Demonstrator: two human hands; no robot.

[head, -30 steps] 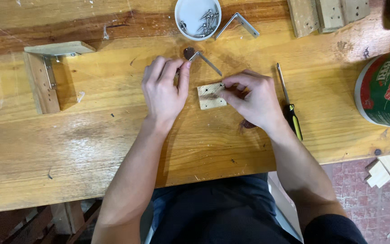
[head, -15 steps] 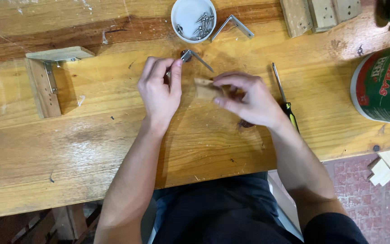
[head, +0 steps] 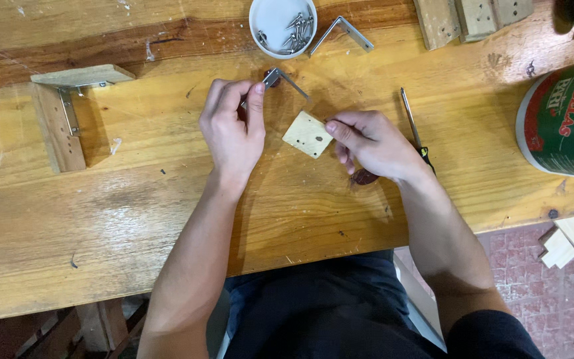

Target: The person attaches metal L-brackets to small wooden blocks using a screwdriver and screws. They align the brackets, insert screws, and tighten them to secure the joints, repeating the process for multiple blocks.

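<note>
Right now my left hand (head: 232, 126) pinches a metal angle bracket (head: 280, 78) near the workbench's (head: 134, 213) far edge, just below the white bowl of screws (head: 282, 23). My right hand (head: 373, 143) grips a small square wood block (head: 307, 134) between thumb and fingers, with a screwdriver (head: 414, 126) lying just beside it.

Left hand (head: 232, 129) pinches bracket (head: 282, 78) — right hand (head: 375, 143) holds wood square (head: 307, 134)

Our forearms are bare to above the elbow, and a short dark sleeve (head: 493, 336) shows at our right upper arm. We wear dark trousers (head: 327, 309). No rings, watch or gloves.
</note>
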